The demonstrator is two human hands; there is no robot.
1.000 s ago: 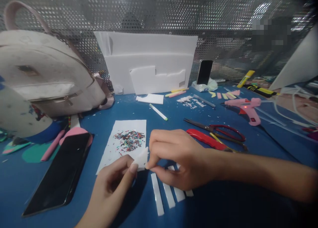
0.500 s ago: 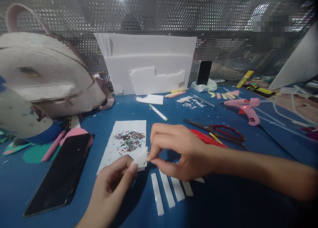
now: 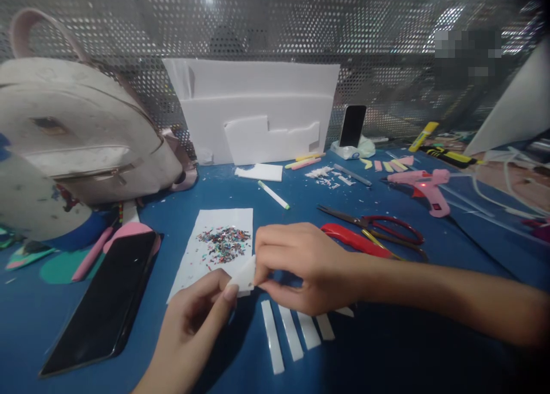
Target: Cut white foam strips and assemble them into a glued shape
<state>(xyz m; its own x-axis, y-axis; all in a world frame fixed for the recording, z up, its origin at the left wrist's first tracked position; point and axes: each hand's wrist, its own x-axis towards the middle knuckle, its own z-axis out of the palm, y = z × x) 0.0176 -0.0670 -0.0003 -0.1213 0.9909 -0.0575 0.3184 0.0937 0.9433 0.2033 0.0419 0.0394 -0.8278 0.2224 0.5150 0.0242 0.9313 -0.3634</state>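
A small white foam-like piece (image 3: 243, 277) is pinched between the thumb and fingers of my left hand (image 3: 200, 314). At its right edge the fingertips of my right hand (image 3: 307, 268) press together; anything between them is too small to make out. Behind the piece lies a white sheet (image 3: 189, 268) bearing a pile of tiny multicoloured bits (image 3: 226, 244). Several white strips (image 3: 272, 337) lie side by side below my right hand, which partly covers some of them. Just beyond that hand are a red-handled tool (image 3: 354, 239) and scissors (image 3: 378, 225).
A black phone (image 3: 103, 302) lies at the left, near a backpack (image 3: 86, 119). A pink glue gun (image 3: 423, 185) with its light on rests at the right. A white board (image 3: 266, 82) stands at the back; a green-tipped pen (image 3: 274, 194) lies before it.
My right hand has shifted slightly down and left at the white piece's edge, uncovering more of the red-handled tool. My left hand has stayed nearly still.
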